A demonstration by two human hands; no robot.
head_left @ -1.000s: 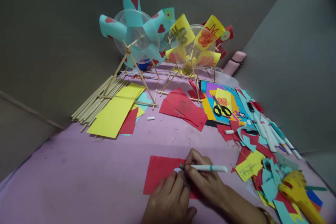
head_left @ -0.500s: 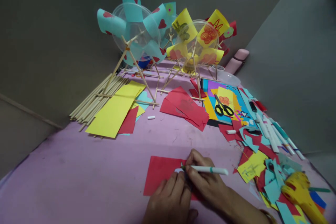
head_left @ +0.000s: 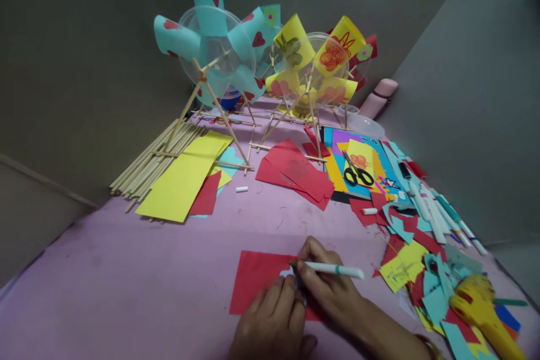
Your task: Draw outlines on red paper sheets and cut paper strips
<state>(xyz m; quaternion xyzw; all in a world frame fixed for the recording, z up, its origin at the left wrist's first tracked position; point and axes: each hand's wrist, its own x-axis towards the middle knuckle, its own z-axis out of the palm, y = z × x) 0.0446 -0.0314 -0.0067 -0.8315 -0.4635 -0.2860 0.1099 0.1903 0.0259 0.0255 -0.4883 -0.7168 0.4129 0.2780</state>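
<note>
A red sheet of paper (head_left: 253,278) lies flat on the table in front of me. On it sits a small pale piece of paper (head_left: 287,273), mostly covered by my fingers. My left hand (head_left: 272,312) presses down on both, its fingers bent and close together over the pale piece. A white marker with a green band (head_left: 337,270) is pinched in my right hand (head_left: 327,284). Its dark tip touches or nearly touches the red sheet beside the pale piece's edge.
Paper wheels on stick frames, one blue (head_left: 206,22) and one yellow (head_left: 310,67), stand behind. Left are wooden sticks (head_left: 160,157) and yellow sheets (head_left: 181,185). Red sheets (head_left: 295,171), scissors (head_left: 358,173), markers (head_left: 447,214), paper scraps (head_left: 403,264) and a yellow glue gun (head_left: 476,304) lie around.
The marker and my right hand have shifted very slightly up and left along the pale piece's edge. My left hand keeps its place; the whole view has drifted a little.
</note>
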